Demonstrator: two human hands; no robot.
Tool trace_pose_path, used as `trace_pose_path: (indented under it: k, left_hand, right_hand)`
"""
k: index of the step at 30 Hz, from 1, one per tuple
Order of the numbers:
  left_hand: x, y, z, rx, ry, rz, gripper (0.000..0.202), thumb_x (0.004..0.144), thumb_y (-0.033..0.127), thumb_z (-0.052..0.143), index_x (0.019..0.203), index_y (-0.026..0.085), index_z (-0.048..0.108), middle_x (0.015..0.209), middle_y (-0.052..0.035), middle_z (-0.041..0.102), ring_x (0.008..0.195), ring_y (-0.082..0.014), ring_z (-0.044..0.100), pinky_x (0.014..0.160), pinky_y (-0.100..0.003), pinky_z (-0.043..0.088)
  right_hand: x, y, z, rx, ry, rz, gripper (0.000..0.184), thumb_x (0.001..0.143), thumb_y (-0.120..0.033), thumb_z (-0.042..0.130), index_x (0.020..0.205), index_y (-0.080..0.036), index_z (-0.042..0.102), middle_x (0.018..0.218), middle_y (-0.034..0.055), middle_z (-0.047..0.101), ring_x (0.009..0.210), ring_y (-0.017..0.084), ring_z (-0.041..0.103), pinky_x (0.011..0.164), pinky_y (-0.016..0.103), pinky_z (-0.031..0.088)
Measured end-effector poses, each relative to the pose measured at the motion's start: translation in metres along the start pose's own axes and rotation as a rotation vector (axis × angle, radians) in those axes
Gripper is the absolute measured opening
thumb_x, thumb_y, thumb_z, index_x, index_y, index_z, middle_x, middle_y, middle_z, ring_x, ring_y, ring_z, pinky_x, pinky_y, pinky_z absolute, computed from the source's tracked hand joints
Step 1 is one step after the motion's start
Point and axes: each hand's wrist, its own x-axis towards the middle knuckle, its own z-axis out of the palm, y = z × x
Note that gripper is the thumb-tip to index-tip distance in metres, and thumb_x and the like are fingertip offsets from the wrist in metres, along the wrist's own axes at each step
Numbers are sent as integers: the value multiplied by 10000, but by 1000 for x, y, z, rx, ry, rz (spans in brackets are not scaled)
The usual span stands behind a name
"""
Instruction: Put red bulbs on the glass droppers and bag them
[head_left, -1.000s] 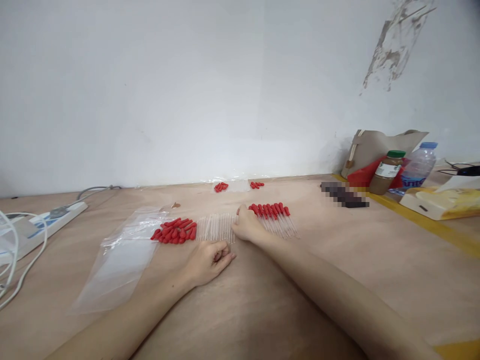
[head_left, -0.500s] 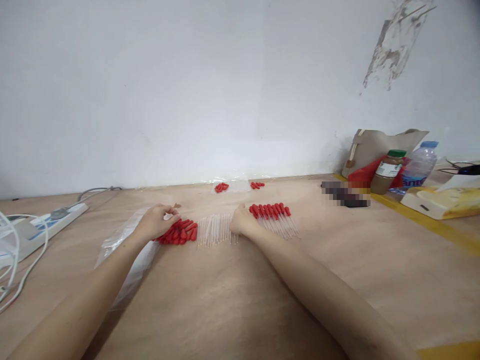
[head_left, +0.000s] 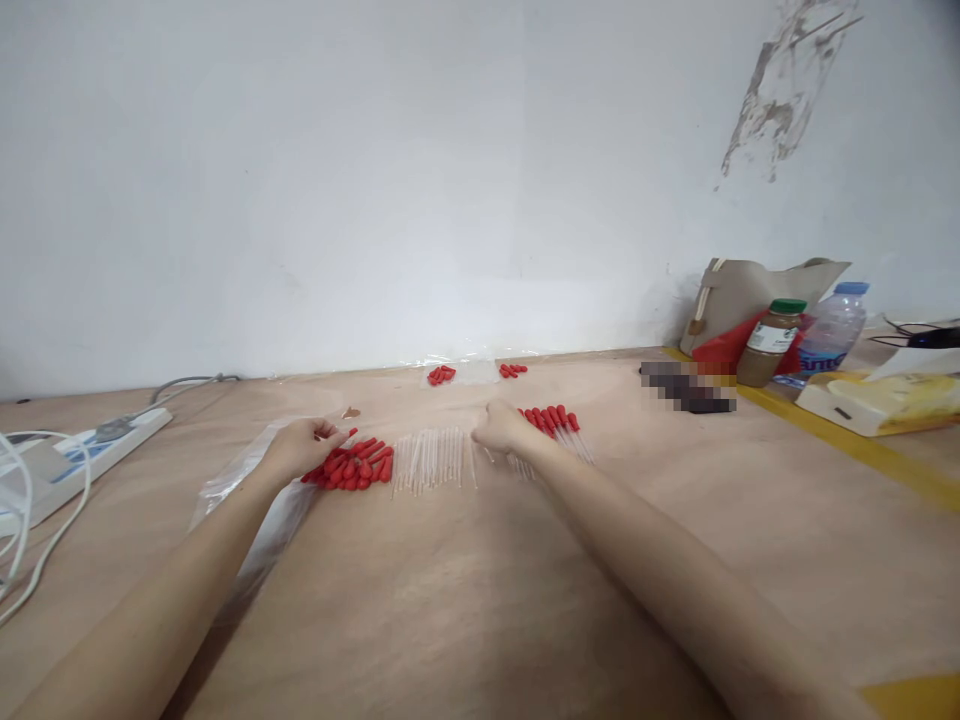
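My left hand (head_left: 300, 448) rests at the left edge of a pile of red rubber bulbs (head_left: 356, 463), fingers curled in a pinch on one red bulb. A row of clear glass pipette tubes (head_left: 433, 458) lies just right of the pile. My right hand (head_left: 504, 428) hovers between that row and a row of assembled droppers with red bulbs (head_left: 556, 423), its fingers closed on a clear tube that I can barely make out.
A clear plastic bag (head_left: 251, 490) lies under my left forearm. A power strip with cables (head_left: 82, 450) sits far left. More red bulbs (head_left: 442, 374) lie by the wall. At the right stand a beige bag (head_left: 750, 290), a jar (head_left: 771, 342), a water bottle (head_left: 832, 328) and a tissue pack (head_left: 877, 400).
My left hand moved from the table in front of me up to the red bulb pile. My right hand lifted and shifted slightly right, toward the assembled droppers.
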Motion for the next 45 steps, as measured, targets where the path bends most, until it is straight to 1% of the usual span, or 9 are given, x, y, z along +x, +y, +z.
trace_pose_path:
  k: [3, 7, 9, 12, 15, 18, 24, 35, 45]
  left_hand:
    - [-1, 9, -9, -57, 120, 49, 322, 695, 492, 506, 615, 180, 524, 568, -18, 568, 587, -193, 563, 483, -245, 374]
    - [-18, 44, -2, -256, 222, 289, 289, 771, 449, 456, 750, 174, 543, 763, -32, 620, 721, -188, 577, 625, -265, 435]
    - [-37, 67, 14, -367, 182, 417, 269, 813, 406, 435, 852, 164, 547, 826, -43, 617, 741, -177, 579, 665, -275, 449]
    - [-76, 98, 43, -444, 97, 605, 278, 872, 302, 394, 1096, 174, 499, 1021, -70, 583, 944, -182, 544, 815, -304, 426]
    - [-108, 114, 61, -436, -35, 753, 253, 896, 235, 350, 1034, 189, 558, 949, -60, 572, 890, -166, 546, 799, -288, 433]
    - [-121, 118, 64, -459, -85, 785, 242, 898, 212, 350, 1001, 196, 569, 941, -52, 561, 873, -160, 543, 791, -284, 437]
    - [-118, 116, 64, -485, -142, 773, 214, 905, 221, 357, 978, 199, 557, 926, -44, 577, 861, -161, 542, 780, -292, 431]
    - [-121, 115, 63, -550, -148, 753, 179, 880, 248, 432, 949, 191, 587, 893, -35, 618, 820, -151, 569, 739, -259, 446]
    - [-125, 115, 57, -539, -201, 858, 199, 872, 246, 446, 883, 187, 635, 799, -37, 627, 719, -136, 566, 674, -251, 445]
  right_hand:
    - [-11, 17, -19, 32, 62, -127, 178, 708, -239, 504, 791, -127, 614, 772, 60, 626, 717, 170, 580, 548, 221, 386]
    - [-27, 45, -27, 127, 296, -430, 192, 785, -251, 450, 784, -165, 621, 725, 17, 621, 662, 123, 549, 589, 225, 372]
    - [-37, 58, -21, 93, 395, -563, 170, 803, -239, 463, 821, -179, 620, 751, 20, 623, 668, 120, 539, 643, 247, 366]
    - [-56, 75, -8, -28, 441, -693, 165, 831, -240, 459, 868, -199, 615, 784, 28, 618, 714, 129, 532, 738, 295, 336]
    - [-73, 86, 6, -71, 420, -766, 173, 848, -225, 438, 893, -190, 602, 787, 36, 617, 705, 128, 523, 745, 304, 320]
    - [-82, 89, 12, -56, 397, -790, 177, 854, -215, 423, 880, -184, 595, 782, 37, 620, 670, 119, 520, 738, 304, 318]
    - [-85, 83, 11, -69, 328, -784, 189, 857, -208, 411, 900, -186, 594, 803, 40, 619, 708, 122, 530, 753, 310, 306]
    - [-83, 85, 12, -67, 268, -822, 197, 856, -237, 430, 864, -194, 623, 781, 36, 621, 725, 131, 526, 746, 315, 309]
    - [-78, 89, 10, -160, 242, -930, 204, 851, -228, 453, 931, -251, 639, 797, 12, 634, 676, 102, 524, 756, 312, 276]
